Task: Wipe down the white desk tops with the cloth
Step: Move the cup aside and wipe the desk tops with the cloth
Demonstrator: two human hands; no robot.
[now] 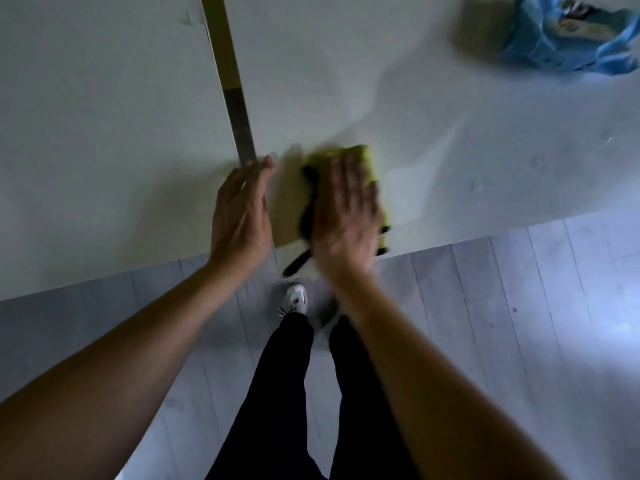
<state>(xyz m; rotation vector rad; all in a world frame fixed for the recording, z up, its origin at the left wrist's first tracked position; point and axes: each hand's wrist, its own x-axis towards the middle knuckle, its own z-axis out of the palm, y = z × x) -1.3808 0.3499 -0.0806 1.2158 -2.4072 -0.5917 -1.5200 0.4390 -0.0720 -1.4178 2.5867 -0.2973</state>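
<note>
My right hand (pixel 346 206), fingers flat and extended, presses the yellow-green cloth (pixel 367 174) onto the right-hand white desk top (pixel 485 161), near its front edge beside the gap (pixel 239 109) between desks. My left hand (pixel 240 213), also open, rests at that gap. Best practice, I judge: even palm pressure, overlapping strokes toward the uncleaned far area.

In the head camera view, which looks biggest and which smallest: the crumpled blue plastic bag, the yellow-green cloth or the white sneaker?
1. Crumpled blue plastic bag, though the frame cuts it off.
2. Yellow-green cloth, partly hidden under the right hand.
3. White sneaker, farther from the camera, so it looks smaller than it is.
</note>
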